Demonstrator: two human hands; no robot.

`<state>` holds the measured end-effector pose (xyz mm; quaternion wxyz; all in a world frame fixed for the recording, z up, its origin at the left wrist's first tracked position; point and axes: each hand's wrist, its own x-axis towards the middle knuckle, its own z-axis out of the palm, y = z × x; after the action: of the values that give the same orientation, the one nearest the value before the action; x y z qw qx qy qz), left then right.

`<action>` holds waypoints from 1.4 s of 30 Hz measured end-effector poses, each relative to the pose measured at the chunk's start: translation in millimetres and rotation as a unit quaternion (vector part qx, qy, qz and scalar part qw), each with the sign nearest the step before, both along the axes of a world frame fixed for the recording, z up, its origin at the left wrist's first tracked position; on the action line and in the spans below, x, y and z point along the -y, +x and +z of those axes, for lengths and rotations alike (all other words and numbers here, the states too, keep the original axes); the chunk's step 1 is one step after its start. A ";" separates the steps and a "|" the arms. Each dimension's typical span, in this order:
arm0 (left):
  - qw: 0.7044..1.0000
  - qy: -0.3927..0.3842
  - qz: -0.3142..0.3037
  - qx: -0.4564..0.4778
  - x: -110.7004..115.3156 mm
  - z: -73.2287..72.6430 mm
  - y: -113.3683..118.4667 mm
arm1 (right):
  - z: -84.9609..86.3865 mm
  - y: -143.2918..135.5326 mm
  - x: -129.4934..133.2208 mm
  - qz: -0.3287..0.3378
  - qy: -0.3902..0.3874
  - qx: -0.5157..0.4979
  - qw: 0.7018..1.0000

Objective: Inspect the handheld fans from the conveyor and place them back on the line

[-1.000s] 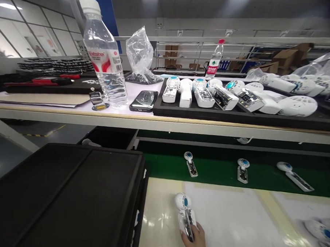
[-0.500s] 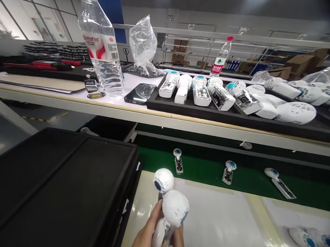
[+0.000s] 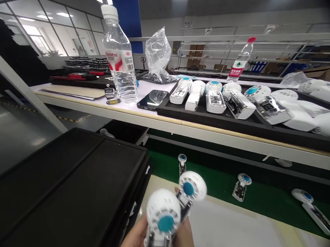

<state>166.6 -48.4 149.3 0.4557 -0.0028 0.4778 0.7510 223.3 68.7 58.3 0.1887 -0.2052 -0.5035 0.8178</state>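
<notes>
White round perforated fan heads (image 3: 164, 214), both hands' fingers (image 3: 137, 237) pinching them.

I work in an electronics assembly factory: a long green conveyor belt (image 3: 211, 179) carries half-built white handheld fans (image 3: 240, 186), black trays (image 3: 208, 116) of them fill the pale workbench (image 3: 104, 108), with storage racking (image 3: 206, 59) behind

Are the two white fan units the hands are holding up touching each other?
Cannot tell. In the head view the nearer fan unit overlaps the farther fan unit, so no contact or gap shows plainly; the hands grip them low in frame.
</notes>
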 end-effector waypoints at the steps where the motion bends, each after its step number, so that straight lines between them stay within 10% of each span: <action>1: 1.000 0.010 0.014 0.022 5.4 3.1 -2.4 | 2.7 2.2 -3.1 0.000 0.002 0.013 1.000; 8: 0.993 0.015 0.068 0.098 23.5 19.8 -30.0 | 44.8 13.7 -25.0 0.089 0.021 0.115 0.989; 18: 0.992 -0.011 0.054 0.110 45.7 14.1 -36.4 | 65.8 -35.0 48.5 0.073 -0.164 0.112 0.977; 29: 0.974 0.109 0.051 0.190 118.0 25.0 -72.8 | 114.7 -59.4 104.6 0.153 -0.280 0.036 0.947; 42: 0.985 0.140 -0.041 0.097 152.6 53.3 -123.6 | 119.2 -107.2 143.3 0.218 -0.263 0.018 0.940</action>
<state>43.1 -201.0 202.6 0.5259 0.0078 0.3210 0.7876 116.1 -74.7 177.5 -0.0639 -0.1471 -0.3059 0.9385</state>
